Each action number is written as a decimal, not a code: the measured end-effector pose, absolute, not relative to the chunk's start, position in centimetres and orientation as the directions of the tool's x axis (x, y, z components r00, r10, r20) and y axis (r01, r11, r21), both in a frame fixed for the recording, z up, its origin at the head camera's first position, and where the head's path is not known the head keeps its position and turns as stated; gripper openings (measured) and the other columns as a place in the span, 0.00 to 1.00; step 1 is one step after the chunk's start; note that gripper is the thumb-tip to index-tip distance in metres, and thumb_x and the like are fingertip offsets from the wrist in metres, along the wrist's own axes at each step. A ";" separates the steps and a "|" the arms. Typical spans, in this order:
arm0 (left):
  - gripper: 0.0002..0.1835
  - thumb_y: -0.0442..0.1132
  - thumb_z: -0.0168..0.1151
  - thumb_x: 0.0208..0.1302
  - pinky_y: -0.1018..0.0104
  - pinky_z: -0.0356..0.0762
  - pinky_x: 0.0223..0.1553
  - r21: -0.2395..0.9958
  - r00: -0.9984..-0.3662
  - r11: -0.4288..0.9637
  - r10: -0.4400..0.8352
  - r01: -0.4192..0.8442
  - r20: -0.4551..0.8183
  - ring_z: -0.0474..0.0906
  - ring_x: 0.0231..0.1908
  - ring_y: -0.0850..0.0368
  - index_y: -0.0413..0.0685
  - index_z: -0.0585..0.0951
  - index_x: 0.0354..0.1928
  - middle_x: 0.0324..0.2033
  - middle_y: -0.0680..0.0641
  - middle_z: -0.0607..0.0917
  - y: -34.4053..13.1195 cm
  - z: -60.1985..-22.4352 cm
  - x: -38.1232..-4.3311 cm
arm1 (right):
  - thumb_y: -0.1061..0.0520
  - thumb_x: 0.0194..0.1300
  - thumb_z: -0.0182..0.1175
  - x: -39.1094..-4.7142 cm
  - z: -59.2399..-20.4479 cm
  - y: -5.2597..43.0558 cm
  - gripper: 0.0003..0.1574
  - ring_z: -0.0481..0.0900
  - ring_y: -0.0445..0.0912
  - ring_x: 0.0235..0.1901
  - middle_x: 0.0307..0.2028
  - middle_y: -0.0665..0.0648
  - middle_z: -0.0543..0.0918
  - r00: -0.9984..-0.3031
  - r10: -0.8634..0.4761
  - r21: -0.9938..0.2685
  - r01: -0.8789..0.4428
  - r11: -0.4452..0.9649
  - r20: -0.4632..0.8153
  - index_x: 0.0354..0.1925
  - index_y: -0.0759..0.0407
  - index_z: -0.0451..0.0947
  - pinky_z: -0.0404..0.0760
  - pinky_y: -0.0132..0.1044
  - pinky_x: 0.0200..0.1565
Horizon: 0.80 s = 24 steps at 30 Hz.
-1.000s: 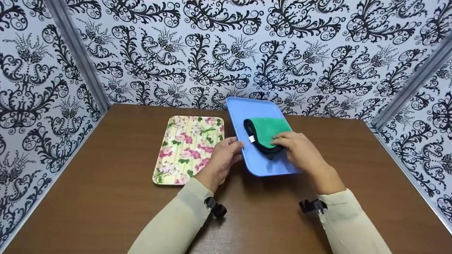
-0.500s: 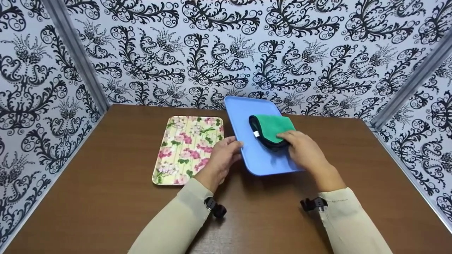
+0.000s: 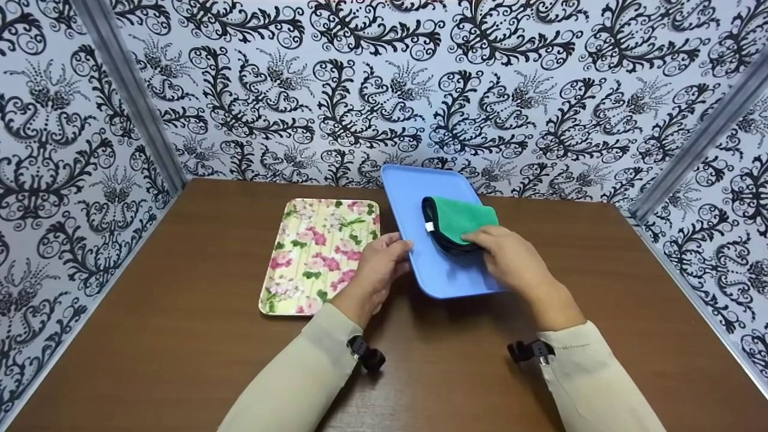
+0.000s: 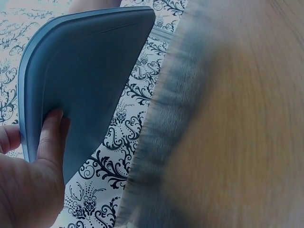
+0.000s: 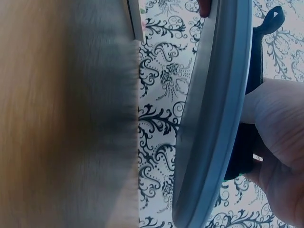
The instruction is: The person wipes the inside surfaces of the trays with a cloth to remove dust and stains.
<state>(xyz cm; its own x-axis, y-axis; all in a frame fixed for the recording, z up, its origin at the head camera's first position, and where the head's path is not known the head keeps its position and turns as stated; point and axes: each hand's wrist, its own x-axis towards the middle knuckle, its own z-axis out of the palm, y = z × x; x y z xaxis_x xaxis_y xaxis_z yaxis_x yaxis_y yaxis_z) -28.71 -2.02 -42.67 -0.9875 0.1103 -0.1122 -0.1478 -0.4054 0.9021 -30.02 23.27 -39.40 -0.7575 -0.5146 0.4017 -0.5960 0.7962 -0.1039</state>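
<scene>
A blue tray [image 3: 420,192] is held tilted above the table, its inner face towards me. My left hand [image 3: 378,267] grips its left edge, thumb on the inner side; in the left wrist view the fingers [image 4: 52,137] lie against the tray's underside [image 4: 90,66]. A folded green cloth [image 3: 462,217] with black edging and a white tag lies against the inner face. My right hand [image 3: 517,261] holds the cloth's lower right part. In the right wrist view the cloth's dark side [image 5: 241,149] shows between that hand [image 5: 285,137] and the tray rim [image 5: 232,95].
A flower-printed tray [image 3: 324,258] lies flat on the brown wooden table [image 3: 198,288], left of the blue one and partly behind my left hand. Walls with black scroll patterns [image 3: 372,90] enclose the table at the back and both sides.
My right hand has slid the cloth a little up and right over the blue tray, then slightly back left. The left hand and both trays have stayed nearly still.
</scene>
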 end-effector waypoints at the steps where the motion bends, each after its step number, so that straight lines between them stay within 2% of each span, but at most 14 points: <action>1: 0.19 0.34 0.58 0.70 0.65 0.86 0.45 0.902 -0.988 -0.405 0.111 -0.148 -0.112 0.85 0.41 0.57 0.33 0.79 0.61 0.43 0.44 0.88 -2.0 -42.7 -28.7 | 0.73 0.62 0.60 -30.0 -39.4 23.1 0.29 0.85 0.59 0.55 0.52 0.61 0.87 -0.755 -0.519 -0.101 -0.599 0.794 0.401 0.58 0.55 0.85 0.82 0.56 0.59; 9: 0.20 0.33 0.59 0.70 0.64 0.86 0.46 0.902 -0.989 -0.408 0.106 -0.138 -0.103 0.86 0.40 0.57 0.32 0.79 0.61 0.43 0.44 0.88 -2.0 -42.8 -28.8 | 0.73 0.61 0.61 -29.5 -39.5 21.8 0.29 0.86 0.57 0.53 0.51 0.58 0.88 -0.711 -0.563 -0.084 -0.649 0.756 0.422 0.56 0.52 0.87 0.84 0.53 0.57; 16: 0.20 0.33 0.59 0.70 0.65 0.86 0.46 0.897 -0.989 -0.420 0.102 -0.140 -0.106 0.85 0.38 0.58 0.32 0.79 0.61 0.39 0.48 0.87 -2.1 -42.8 -28.7 | 0.73 0.62 0.60 -29.0 -39.2 21.1 0.28 0.85 0.56 0.53 0.50 0.57 0.88 -0.678 -0.596 -0.082 -0.687 0.722 0.430 0.55 0.52 0.87 0.83 0.51 0.59; 24: 0.19 0.35 0.59 0.72 0.67 0.85 0.45 0.894 -0.989 -0.425 0.096 -0.140 -0.110 0.84 0.37 0.60 0.33 0.79 0.60 0.38 0.49 0.87 -2.1 -42.8 -28.9 | 0.75 0.59 0.60 -28.4 -38.9 20.7 0.29 0.85 0.56 0.52 0.48 0.57 0.88 -0.602 -0.651 -0.046 -0.750 0.660 0.463 0.52 0.52 0.89 0.83 0.51 0.58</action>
